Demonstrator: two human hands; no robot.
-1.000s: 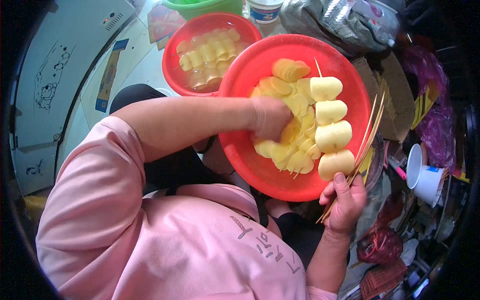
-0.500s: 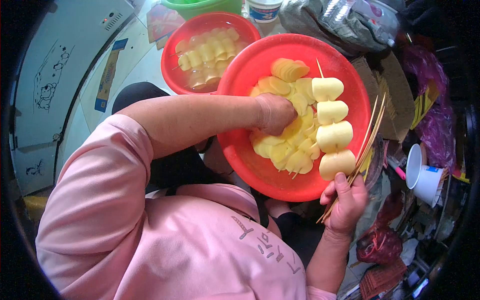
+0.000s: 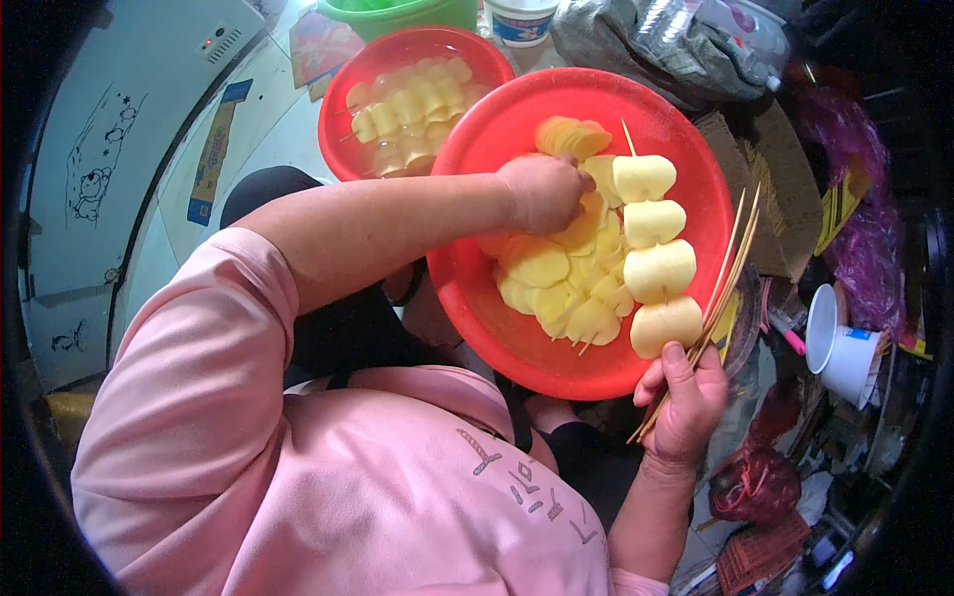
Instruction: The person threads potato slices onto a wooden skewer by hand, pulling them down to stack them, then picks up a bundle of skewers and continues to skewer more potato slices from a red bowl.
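Observation:
My left hand (image 3: pixel 545 194), fingers curled, is over a pile of thin yellow potato slices (image 3: pixel 537 263) in a large red basin (image 3: pixel 497 343). Its fingertips are partly hidden, so what they pinch does not show clearly. My right hand (image 3: pixel 686 402) grips a bundle of bamboo skewers (image 3: pixel 733 268) at the basin's lower right rim. It also holds a skewer threaded with several rolled potato slices (image 3: pixel 660 270), its bare tip pointing up and away over the basin. A fanned stack of slices (image 3: pixel 573 136) lies at the far side of the basin. Skewer tips poke out of the pile's near edge.
Behind stands another red basin (image 3: pixel 336 139) with filled skewers (image 3: pixel 407 109) in water. A green tub (image 3: pixel 402 14) and a white bucket (image 3: pixel 522 25) are beyond it. At right are cardboard (image 3: pixel 785 199), a tipped white tub (image 3: pixel 845 348) and a red net bag (image 3: pixel 755 487).
My left hand has moved up and slightly away across the slices, uncovering part of the pile. My right hand and the loaded skewer have barely shifted.

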